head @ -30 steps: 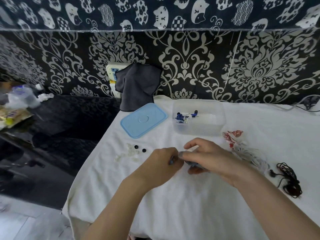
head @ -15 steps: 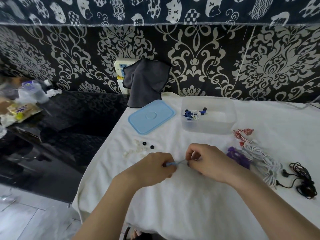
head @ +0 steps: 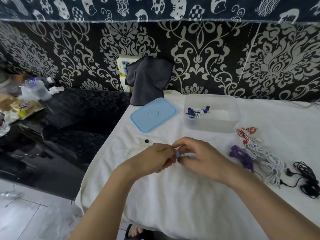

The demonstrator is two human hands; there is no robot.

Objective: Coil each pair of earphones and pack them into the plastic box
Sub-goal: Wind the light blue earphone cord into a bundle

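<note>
A white cloth (head: 181, 201) covers the table, the plastic box (head: 212, 113) at one o'clock holding one coiled pair. The hands, apart a moment ago with cord stretched between, have closed together. Left hand (head: 152, 159) and right hand (head: 199, 157) pinch the blue earphones (head: 178, 154): another loop wound.

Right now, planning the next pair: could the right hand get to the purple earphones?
Probably yes: the purple earphones lie uncovered beside the right hand, though it holds a blue pair.

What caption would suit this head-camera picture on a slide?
Both hands, left and right, pinch light-blue earphones over a white cloth, the clear plastic box open behind.
</note>
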